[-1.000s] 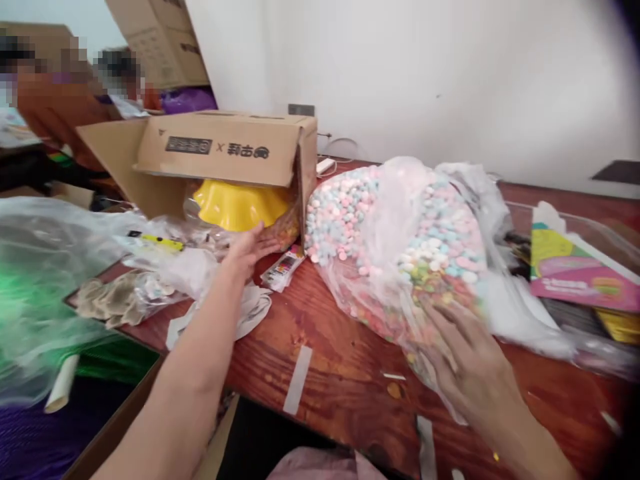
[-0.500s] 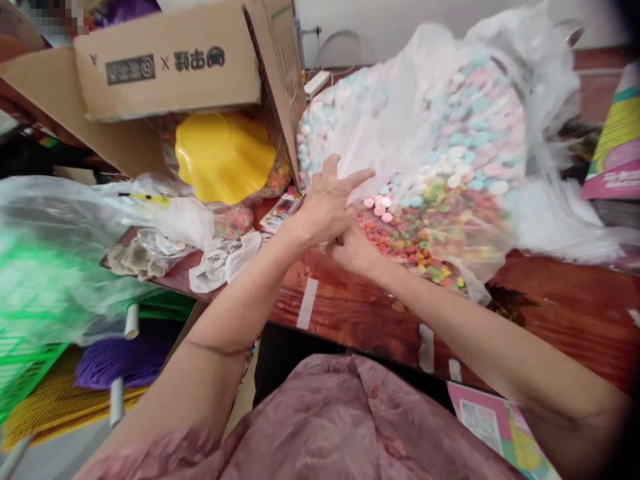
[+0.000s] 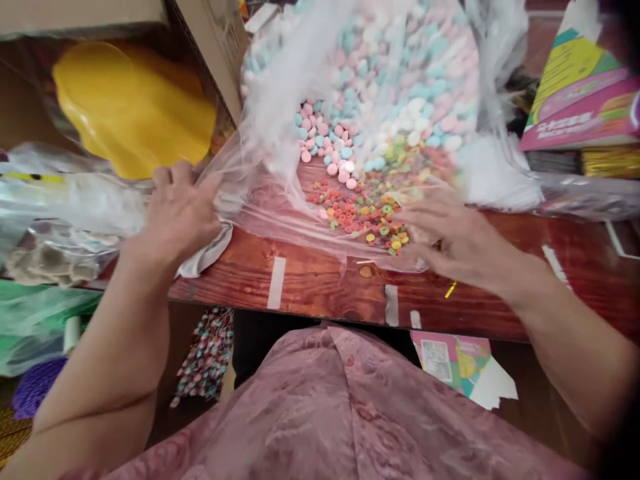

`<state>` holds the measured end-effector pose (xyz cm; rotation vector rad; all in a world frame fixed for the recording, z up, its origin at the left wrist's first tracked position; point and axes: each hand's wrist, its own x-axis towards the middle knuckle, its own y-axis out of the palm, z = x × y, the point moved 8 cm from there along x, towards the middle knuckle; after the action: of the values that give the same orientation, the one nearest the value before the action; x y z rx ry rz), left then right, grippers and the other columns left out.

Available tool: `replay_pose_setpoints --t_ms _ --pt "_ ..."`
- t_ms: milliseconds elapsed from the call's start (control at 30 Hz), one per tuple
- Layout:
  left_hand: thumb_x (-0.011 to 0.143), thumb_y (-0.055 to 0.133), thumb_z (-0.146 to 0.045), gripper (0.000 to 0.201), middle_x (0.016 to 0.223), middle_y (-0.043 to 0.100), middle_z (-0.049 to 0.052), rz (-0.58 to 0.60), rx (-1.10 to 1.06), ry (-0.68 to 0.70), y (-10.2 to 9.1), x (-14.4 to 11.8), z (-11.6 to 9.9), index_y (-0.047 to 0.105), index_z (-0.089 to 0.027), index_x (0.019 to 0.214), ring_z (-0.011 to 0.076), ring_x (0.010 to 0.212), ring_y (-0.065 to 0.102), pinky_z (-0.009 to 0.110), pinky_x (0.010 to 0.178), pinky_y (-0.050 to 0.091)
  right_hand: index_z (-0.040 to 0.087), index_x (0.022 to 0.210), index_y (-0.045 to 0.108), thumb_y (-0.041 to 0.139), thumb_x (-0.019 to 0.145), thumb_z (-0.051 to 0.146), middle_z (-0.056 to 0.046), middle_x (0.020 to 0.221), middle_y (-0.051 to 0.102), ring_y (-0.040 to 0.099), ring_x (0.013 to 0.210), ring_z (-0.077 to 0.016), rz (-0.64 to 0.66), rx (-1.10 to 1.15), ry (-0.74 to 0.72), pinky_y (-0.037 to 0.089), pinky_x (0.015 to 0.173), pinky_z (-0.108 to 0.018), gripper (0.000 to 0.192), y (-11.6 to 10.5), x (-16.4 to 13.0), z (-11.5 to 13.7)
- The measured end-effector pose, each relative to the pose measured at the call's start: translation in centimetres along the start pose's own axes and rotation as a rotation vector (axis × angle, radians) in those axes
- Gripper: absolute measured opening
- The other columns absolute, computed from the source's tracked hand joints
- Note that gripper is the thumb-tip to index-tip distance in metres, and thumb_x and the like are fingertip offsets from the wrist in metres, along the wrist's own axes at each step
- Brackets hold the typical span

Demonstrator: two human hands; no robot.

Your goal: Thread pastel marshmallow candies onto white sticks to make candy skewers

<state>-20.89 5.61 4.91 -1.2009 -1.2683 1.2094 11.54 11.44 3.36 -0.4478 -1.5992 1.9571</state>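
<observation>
A large clear plastic bag (image 3: 273, 207) lies on the wooden table, its near edge stretched to the left. Inside are pink, blue and white round pieces (image 3: 325, 137) and smaller red, yellow and green ring-like pieces (image 3: 350, 212). My left hand (image 3: 177, 213) is closed on the drawn-out left edge of the plastic. At the bag's lower right is my right hand (image 3: 455, 237), blurred, with thumb and fingers apart against the plastic. Whether it pinches any film is hard to see.
A cardboard box (image 3: 215, 47) at the left holds a yellow wavy-edged item (image 3: 135, 110). A white cloth (image 3: 207, 253) lies beside my left hand. At the right stands a pink and yellow printed package (image 3: 575, 100). Tape strips (image 3: 277, 283) mark the table's (image 3: 320, 283) front edge.
My hands have moved apart from the middle, left hand to the left and right hand to the right. The bag's plastic is now spread wide between them. The view has shifted.
</observation>
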Motion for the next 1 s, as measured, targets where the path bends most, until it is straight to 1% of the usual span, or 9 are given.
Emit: replay_pose_setpoints --t_ms 100,167,300,400,633,767,833,900,1000 --pt "0.079 0.059 -0.008 0.069 0.168 0.017 0.012 -0.093 0.18 0.128 0.5 -0.8 -5.0 0.048 -0.024 0.145 0.0478 0.152 0.013 0.075 0.117 0.014 0.025 0.14 0.059 0.064 0.085 0.017 -0.014 0.144 0.054 0.044 0.134 -0.0394 0.143 -0.187 -0.153 0.038 0.102 -0.056 0.055 2.9 -0.7 3.0" --pt "0.08 0.054 -0.003 0.069 0.166 0.026 0.011 -0.092 0.197 0.301 2.6 -0.3 -7.3 0.049 -0.026 0.144 0.0405 0.155 0.011 0.074 0.119 0.002 0.028 0.145 0.052 0.067 0.076 0.009 -0.017 0.154 0.044 0.039 0.137 -0.042 0.163 -0.305 -0.163 0.038 0.098 -0.057 0.073 4.4 -0.5 3.8" --pt "0.086 0.035 0.002 0.047 0.115 0.071 0.012 -0.112 0.214 0.35 5.5 2.3 -5.6 0.072 -0.021 0.105 0.0312 0.133 0.053 0.068 0.123 0.009 0.02 0.133 0.062 0.053 0.079 -0.002 -0.016 0.13 0.063 0.056 0.116 -0.0333 0.135 -0.472 -0.051 0.039 0.089 -0.047 0.059 5.7 0.2 1.8" --pt "0.084 0.036 0.001 0.041 0.07 0.067 0.006 -0.061 0.289 0.344 6.1 2.1 -4.1 0.07 -0.022 0.079 0.0249 0.085 0.068 0.066 0.124 0.016 0.019 0.101 0.074 0.047 0.082 -0.004 -0.01 0.095 0.071 0.063 0.087 -0.025 0.143 -0.436 -0.013 0.037 0.084 -0.043 0.04 6.7 -0.6 0.0" --pt "0.078 0.049 0.0 0.029 0.071 0.071 0.012 0.154 0.449 0.281 6.3 -0.8 -4.9 0.073 -0.015 0.075 0.0293 0.076 0.07 0.069 0.113 0.032 0.022 0.088 0.072 0.05 0.084 -0.002 -0.004 0.086 0.07 0.065 0.08 -0.0212 0.157 -0.153 -0.089 0.04 0.078 -0.037 0.032 5.9 -1.6 0.8" --pt "0.081 0.065 -0.018 0.009 0.086 0.074 0.012 0.4 0.208 0.378 4.7 -0.1 -8.5 0.072 -0.015 0.085 0.0302 0.085 0.07 0.059 0.098 0.047 0.023 0.118 0.067 0.049 0.096 0.015 -0.009 0.114 0.07 0.065 0.101 -0.0228 0.048 0.07 -0.256 0.048 0.084 -0.035 0.029 1.0 3.1 3.2" --pt "0.087 0.063 -0.029 0.022 0.106 0.073 0.013 0.324 0.071 0.506 2.0 1.7 -11.8 0.07 -0.016 0.103 0.0286 0.101 0.067 0.044 0.097 0.05 0.02 0.118 0.067 0.045 0.096 0.012 -0.012 0.12 0.068 0.063 0.107 -0.0245 -0.049 0.069 -0.237 0.049 0.089 -0.037 0.032 -0.8 7.0 2.8" --pt "0.097 0.048 -0.029 0.028 0.107 0.071 0.014 0.235 -0.008 0.517 0.1 4.8 -13.9 0.069 -0.014 0.107 0.0252 0.1 0.067 0.037 0.094 0.05 0.016 0.112 0.071 0.049 0.09 0.007 -0.015 0.116 0.069 0.063 0.107 -0.0277 -0.056 0.049 -0.217 0.049 0.092 -0.04 0.033 -0.5 11.1 1.6" --pt "0.094 0.044 -0.016 0.027 0.099 0.072 0.015 0.235 -0.026 0.364 1.3 10.1 -14.4 0.07 -0.01 0.1 0.0258 0.096 0.069 0.035 0.088 0.052 0.014 0.108 0.073 0.051 0.084 0.003 -0.013 0.11 0.072 0.066 0.104 -0.0253 0.022 0.116 -0.177 0.05 0.093 -0.036 0.035 2.5 15.6 -1.1"
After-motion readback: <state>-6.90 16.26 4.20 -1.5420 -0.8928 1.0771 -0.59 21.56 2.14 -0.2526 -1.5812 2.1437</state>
